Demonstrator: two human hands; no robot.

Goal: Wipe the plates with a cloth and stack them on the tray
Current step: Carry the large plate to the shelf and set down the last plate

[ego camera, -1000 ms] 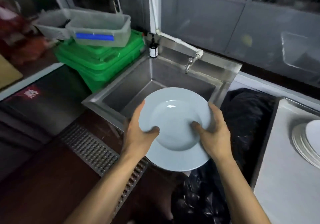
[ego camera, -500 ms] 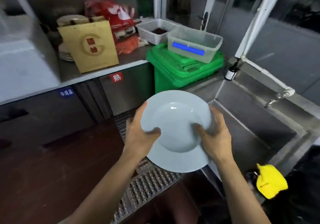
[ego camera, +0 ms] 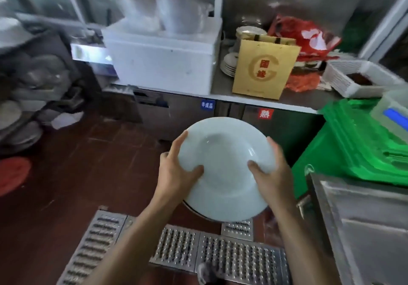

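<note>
Fingers (ego camera: 181, 140) of the left hand (ego camera: 174, 174) curl round the left rim of a pale blue round ceramic plate (ego camera: 225, 158); the right hand (ego camera: 272, 174) grips its right rim. Mid-carry above the floor grate (ego camera: 231, 260); wiping likely next, cloth unseen.

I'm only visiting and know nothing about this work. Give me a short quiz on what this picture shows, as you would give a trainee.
1. True or false: the left hand and the right hand both grip the plate.
2. The gold paper bag stands: A on the floor; B on the steel counter; C on the plate.
3. Fill in: the bin at the right of the view is coloured ___.

Key: 1 true; 2 B; 3 green.
</note>
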